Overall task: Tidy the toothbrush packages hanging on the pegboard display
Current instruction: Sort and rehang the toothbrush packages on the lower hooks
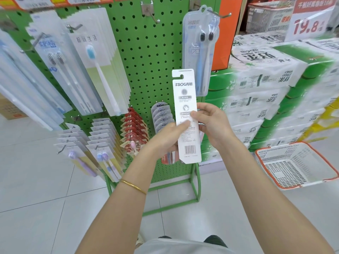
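Holding a white toothbrush package (186,107) up in front of the green pegboard (156,61), the person is gripping it with both hands around its middle. The left hand (165,138) is pressing its thumb onto the printed face, with the fingers hidden behind the card. The right hand (214,123) is curling round the right edge, thumb in front. The package is hanging on no peg and is touching nothing but the hands.

It is looking light and thin, probably a flat card with a blister on the far side. It is likely bending if squeezed at the ends, so the mid-length edge pinch is suiting it. The slim neck round the hang slot is looking like the part most likely to tear, so it is best left free for the peg.

Its long axis is running almost upright, leaning slightly left at the top. The hook-shaped hang slot is pointing up and the barcode end is pointing down toward the floor. The back is facing the camera, so the front is facing the board.

A bare peg (154,15) is sticking out far up the board, and a twin pack (200,52) is hanging to its right. Coloured edges are showing just beneath the left hand, and I cannot tell whether that hand is holding them too.
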`<move>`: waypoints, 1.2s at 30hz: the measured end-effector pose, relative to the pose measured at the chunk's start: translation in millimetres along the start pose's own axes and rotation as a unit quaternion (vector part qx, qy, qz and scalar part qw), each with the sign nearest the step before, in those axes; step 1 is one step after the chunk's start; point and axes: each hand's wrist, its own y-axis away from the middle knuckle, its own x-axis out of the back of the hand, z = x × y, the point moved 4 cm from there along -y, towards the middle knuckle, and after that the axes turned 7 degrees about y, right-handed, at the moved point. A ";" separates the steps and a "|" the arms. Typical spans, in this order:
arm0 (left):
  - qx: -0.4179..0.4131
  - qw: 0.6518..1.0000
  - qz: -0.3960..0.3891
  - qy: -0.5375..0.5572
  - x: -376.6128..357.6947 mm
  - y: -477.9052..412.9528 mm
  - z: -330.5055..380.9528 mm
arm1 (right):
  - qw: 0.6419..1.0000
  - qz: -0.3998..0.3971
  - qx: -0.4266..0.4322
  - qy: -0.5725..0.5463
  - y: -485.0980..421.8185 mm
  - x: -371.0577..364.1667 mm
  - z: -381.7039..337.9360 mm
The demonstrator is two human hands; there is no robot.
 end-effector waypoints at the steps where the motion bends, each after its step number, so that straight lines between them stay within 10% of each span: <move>1: -0.012 1.000 0.002 0.007 2.6 -1.4 6.7 | 1.000 -0.012 0.001 -0.003 0.8 -0.7 -0.7; 14: -0.187 0.967 0.166 0.056 33.9 -3.3 78.6 | 0.994 -0.113 0.003 -0.005 5.7 -7.5 -0.2; 29: -0.225 0.934 0.029 0.276 34.2 14.5 108.6 | 0.911 -0.365 -0.063 -0.180 11.2 -36.6 -5.7; 36: -0.288 0.938 0.038 0.188 42.6 29.9 124.6 | 0.987 -0.065 0.141 0.035 5.6 -44.8 -41.9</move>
